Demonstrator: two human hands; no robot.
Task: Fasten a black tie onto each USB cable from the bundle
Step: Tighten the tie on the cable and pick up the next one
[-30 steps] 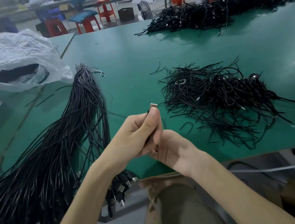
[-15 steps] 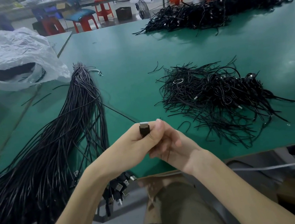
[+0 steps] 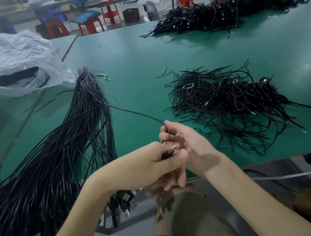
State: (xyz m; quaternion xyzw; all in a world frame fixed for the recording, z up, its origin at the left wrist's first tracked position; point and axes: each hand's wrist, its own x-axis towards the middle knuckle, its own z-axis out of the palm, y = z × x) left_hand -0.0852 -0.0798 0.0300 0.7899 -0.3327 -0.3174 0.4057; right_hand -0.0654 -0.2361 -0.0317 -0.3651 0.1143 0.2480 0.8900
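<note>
A single USB cable (image 3: 134, 111) is seen leading out of the long bundle (image 3: 60, 145), which is spread along the left of the green tabletop (image 3: 133, 57) and hangs over its near edge. The plug end is gripped by the left hand (image 3: 148, 163), whose fingers are curled and clamped on the black plug housing above the near edge of the tabletop. Just beyond it, the cord is pinched by the right hand (image 3: 193, 146), its fingers (image 3: 168, 129) closed round the cable. The two hands are touching. A loose heap of black ties (image 3: 227, 105) is laid to the right of the hands, and a larger pile of cables (image 3: 226, 13) is heaped at the far side. A crumpled plastic bag (image 3: 10, 57) is set at the far left
</note>
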